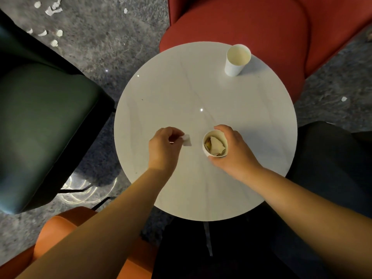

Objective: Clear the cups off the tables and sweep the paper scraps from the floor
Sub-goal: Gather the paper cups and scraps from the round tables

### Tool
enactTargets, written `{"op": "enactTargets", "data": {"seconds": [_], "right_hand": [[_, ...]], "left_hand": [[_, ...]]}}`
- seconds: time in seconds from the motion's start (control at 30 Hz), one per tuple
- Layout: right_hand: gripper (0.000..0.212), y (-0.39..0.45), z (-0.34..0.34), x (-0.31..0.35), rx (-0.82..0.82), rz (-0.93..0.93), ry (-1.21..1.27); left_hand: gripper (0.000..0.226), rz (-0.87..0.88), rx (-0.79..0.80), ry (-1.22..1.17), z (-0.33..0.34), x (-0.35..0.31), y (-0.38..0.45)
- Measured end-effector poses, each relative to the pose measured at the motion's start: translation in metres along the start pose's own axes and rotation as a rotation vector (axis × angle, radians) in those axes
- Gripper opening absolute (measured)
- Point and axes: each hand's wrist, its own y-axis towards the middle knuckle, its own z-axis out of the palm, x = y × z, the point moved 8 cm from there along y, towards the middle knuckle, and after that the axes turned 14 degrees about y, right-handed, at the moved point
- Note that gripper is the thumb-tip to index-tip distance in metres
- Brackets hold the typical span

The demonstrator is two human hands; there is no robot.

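Near the person, the right hand (231,150) curls its fingers (222,128) around a paper cup (215,144) on the round white tabletop (181,93), holding it steady, likely so it can take more trash; crumpled paper already sits inside. Just to the left, the left hand (163,146) pinches a small white scrap (186,137), probably to drop it in that cup. Far right, an empty cup (237,59) stands alone by the red chair (251,23). Farther left, paper scraps (52,10) wait on the floor (100,37).
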Motion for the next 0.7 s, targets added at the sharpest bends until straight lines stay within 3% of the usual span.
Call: {"op": "enactTargets", "data": {"seconds": [0.2, 0.3, 0.43, 0.57, 0.7], "right_hand": [[0.079, 0.009, -0.016, 0.005, -0.042, -0.022, 0.008], [0.080, 0.013, -0.032, 0.002, -0.063, -0.029, 0.015], [0.079, 0.020, -0.059, -0.012, -0.098, -0.030, 0.027], [0.076, 0.029, -0.085, -0.024, -0.149, -0.017, 0.053], [0.076, 0.039, -0.116, -0.034, -0.224, 0.007, 0.116]], "left_hand": [[0.030, 0.213, 0.131, -0.122, 0.022, -0.083, -0.005], [0.029, 0.186, 0.070, -0.041, 0.025, -0.087, 0.013], [0.032, 0.241, 0.010, 0.147, 0.031, -0.107, 0.052], [0.038, 0.472, 0.121, 0.456, 0.067, -0.146, 0.088], [0.041, 0.578, 0.203, 0.612, 0.099, -0.175, 0.123]]}}
